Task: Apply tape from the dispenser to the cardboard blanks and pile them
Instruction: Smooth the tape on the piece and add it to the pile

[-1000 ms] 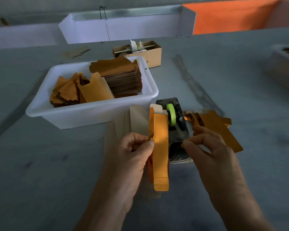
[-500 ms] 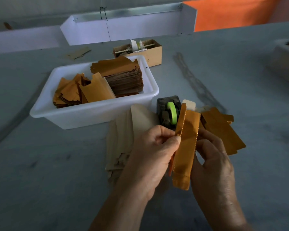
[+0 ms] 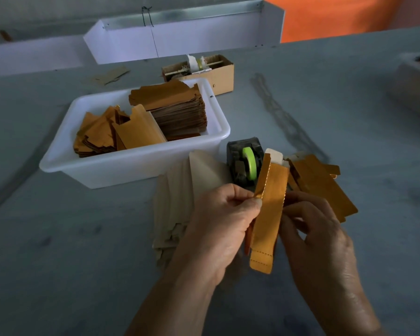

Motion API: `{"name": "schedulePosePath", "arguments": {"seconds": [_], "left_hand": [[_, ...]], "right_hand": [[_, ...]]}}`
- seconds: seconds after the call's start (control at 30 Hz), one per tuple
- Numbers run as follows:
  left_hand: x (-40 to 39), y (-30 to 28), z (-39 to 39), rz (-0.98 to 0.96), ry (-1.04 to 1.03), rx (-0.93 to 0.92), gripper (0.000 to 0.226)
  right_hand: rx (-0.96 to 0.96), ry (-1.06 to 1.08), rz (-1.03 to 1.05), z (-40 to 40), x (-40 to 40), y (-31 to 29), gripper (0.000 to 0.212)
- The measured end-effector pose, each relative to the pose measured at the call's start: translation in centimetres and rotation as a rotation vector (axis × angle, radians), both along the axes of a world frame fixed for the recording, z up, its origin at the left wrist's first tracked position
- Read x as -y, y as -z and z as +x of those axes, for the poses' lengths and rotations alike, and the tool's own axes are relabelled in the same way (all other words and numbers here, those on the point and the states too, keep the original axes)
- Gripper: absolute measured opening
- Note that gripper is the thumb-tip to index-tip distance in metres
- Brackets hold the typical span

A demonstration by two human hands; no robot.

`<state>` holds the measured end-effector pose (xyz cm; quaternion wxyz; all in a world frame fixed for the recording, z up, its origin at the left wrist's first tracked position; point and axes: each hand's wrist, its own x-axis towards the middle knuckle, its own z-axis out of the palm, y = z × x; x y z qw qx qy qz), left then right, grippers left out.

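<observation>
I have the folded orange cardboard blank [image 3: 268,214] upright between my hands, just in front of the dark tape dispenser with its green roll [image 3: 245,163]. My left hand [image 3: 224,219] pinches the blank's near-left edge between thumb and curled fingers. My right hand [image 3: 318,229] is curled round behind its right edge — it seems to be pressing a bit of tape there, though the blank hides the fingertips, so I can't be sure. To do this well I should hold the seam flush with my left hand and rub the tape flat along it. The loose orange pile [image 3: 323,185] lies right of the dispenser, pale blanks [image 3: 180,190] lie to its left, and the white plastic tub of blanks [image 3: 121,166] sits beyond those on the grey desk [image 3: 70,263].
</observation>
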<state>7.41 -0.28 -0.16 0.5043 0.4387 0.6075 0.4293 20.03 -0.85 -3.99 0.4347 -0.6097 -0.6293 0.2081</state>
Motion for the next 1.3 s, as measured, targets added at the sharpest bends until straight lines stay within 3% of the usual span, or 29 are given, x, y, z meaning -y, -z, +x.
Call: {"name": "schedulePosePath", "arguments": {"seconds": [0.07,0.13,0.2,0.27,0.37,0.53,0.67,0.77,1.07,1.3], "left_hand": [[0.3,0.0,-0.2,-0.012,0.010,-0.001,0.014],[0.7,0.0,-0.6,-0.023,-0.006,0.009,0.013],[1.1,-0.2,-0.9,-0.019,-0.016,0.024,0.013],[1.5,-0.6,-1.1,-0.013,0.012,0.039,0.013],[2.0,-1.1,-1.2,-0.007,0.050,0.049,0.012],[2.5,-1.1,-1.6,0.029,0.061,0.005,0.013],[2.6,-0.8,-1.3,0.008,0.051,0.029,0.013],[2.5,-1.0,-1.3,-0.042,0.051,0.161,0.009],[2.6,-1.2,-1.7,-0.058,0.106,0.203,0.007],[2.8,-1.4,-2.3,-0.083,0.186,0.231,0.017]], "right_hand": [[-0.078,0.004,-0.002,1.0,0.2,-0.8,0.016],[-0.263,-0.041,-0.081,1.9,0.3,-2.1,0.005],[-0.451,-0.206,-0.172,2.2,0.5,-3.7,0.012],[-0.504,-0.373,-0.222,2.1,0.5,-4.7,0.018],[-0.477,-0.515,-0.224,1.5,0.4,-5.5,0.019],[-0.404,-0.556,-0.231,1.2,0.1,-5.6,0.025],[-0.320,-0.500,-0.196,1.1,0.0,-5.1,0.029],[-0.253,-0.463,-0.181,1.0,-0.1,-5.2,0.031],[-0.145,-0.417,-0.262,0.9,-0.3,-5.7,0.050],[-0.023,-0.388,-0.295,1.0,-0.3,-6.2,0.029]]}}
